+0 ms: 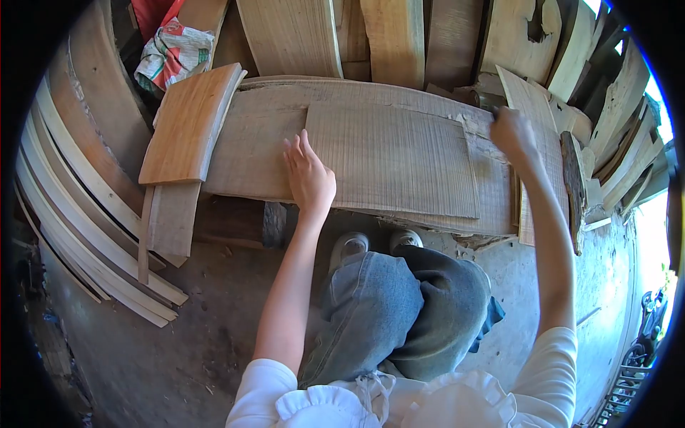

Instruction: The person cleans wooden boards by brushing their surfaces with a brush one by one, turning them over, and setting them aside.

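- Thin board [399, 160]: we find it lying flat on the wooden surface [246, 146], in its middle-to-right part; fine parallel lines run across its upper face.
- Left hand [312, 175]: open, with the fingers extended and pointing away from the body; it rests at the left edge of the thin board.
- Right hand [515, 135]: blurred, with the fingers seemingly bunched, above the right part of the surface, beyond the right edge of the board. A small dark shape shows beside the fingers; we cannot tell whether the hand is closed on it.
- Reddish-brown board [189, 125]: at the left end of the surface, well apart from the left hand.
- Leaning board [528, 100]: at the right end, near the right hand.
- Upright planks [289, 36]: side by side behind the surface; a printed bag [175, 53] lies among them at the left.
- Long pale strips [85, 221]: we see them grouped at the far left, bowed in this view.
- Below: jeans [378, 292] and shoes [349, 248] of the person, above a grey floor [207, 357].
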The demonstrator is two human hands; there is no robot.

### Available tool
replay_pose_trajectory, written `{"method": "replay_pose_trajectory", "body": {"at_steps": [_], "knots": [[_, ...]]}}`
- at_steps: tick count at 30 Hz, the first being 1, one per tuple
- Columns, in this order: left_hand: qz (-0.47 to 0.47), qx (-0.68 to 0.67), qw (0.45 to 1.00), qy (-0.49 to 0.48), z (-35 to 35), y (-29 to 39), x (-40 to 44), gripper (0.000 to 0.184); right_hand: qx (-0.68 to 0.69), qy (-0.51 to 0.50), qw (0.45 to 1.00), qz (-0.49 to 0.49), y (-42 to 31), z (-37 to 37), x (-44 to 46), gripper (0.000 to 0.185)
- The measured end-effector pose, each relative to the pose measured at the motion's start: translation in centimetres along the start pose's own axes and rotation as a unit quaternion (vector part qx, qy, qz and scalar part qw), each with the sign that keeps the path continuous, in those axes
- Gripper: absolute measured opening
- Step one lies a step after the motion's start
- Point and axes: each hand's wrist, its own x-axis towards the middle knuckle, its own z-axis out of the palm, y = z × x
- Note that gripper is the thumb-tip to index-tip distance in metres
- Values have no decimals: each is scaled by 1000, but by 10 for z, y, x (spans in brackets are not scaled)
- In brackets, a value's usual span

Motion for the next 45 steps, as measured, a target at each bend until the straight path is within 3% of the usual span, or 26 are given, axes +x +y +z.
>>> {"method": "replay_pose_trajectory", "body": {"at_steps": [2,4,5,7,9,11,15,18,20,21,23,24,26,27,29,30,32,34,36,37,40,41,42,45], "knots": [[7,8,1000,3,1,-1,1,61,-37,36,999,14,6,-16,2,23],[12,18,1000,1,2,-1,-2,62,135,-39,989,37,-18,-37,-2,24],[12,14,1000,1,2,-1,-2,61,236,-8,972,7,-40,-37,-9,25],[19,12,1000,2,1,-2,0,60,342,-73,936,-44,-87,-29,-15,26],[8,1,1000,-4,0,-3,0,59,458,-112,869,-153,-132,-13,-28,22],[14,-20,1000,-1,-1,-4,0,59,581,-234,768,-132,-165,-1,-44,23],[12,-37,999,11,-5,-2,0,60,576,-263,773,-35,-138,12,-51,23],[-6,-24,1000,4,-4,0,0,60,471,-223,853,30,-64,3,-35,23],[-11,-24,1000,5,-2,1,-3,60,269,-165,945,89,-9,3,-16,24],[-8,-15,1000,4,-2,1,-3,60,110,-66,990,56,6,-4,-17,23],[0,-5,1000,7,0,0,1,59,-26,72,997,10,21,-5,-26,24],[5,12,1000,3,2,-1,2,58,19,76,997,22,10,-15,-30,24],[10,30,999,-7,5,-4,-1,57,189,-51,980,26,-23,-34,-35,23],[12,27,1000,-10,4,-4,-1,56,222,13,974,-36,-45,-30,-41,23],[8,1,1000,-24,1,-3,1,50,382,-60,915,-117,-91,-28,-53,23],[12,0,1000,-24,1,-4,2,50,478,-71,858,-173,-112,-20,-59,21],[14,-13,1000,-14,4,-6,2,49,568,-167,782,-195,-145,0,-70,17],[5,-33,999,-10,1,-4,0,47,582,-200,771,-165,-150,18,-79,20],[26,1,1000,-4,6,-10,1,50,616,-248,748,-29,-119,23,-68,22],[24,5,1000,1,9,-11,0,50,563,-214,798,17,-98,18,-57,23],[11,12,1000,-2,6,-6,-1,51,479,-111,867,78,-6,26,-18,26],[-1,11,1000,-4,5,-3,0,52,325,-64,940,86,23,26,-7,34],[-1,11,1000,-3,5,-3,0,52,52,101,993,28,33,18,-9,38],[-4,21,1000,-16,6,-3,2,51,81,147,985,26,26,-1,-19,39]]}}
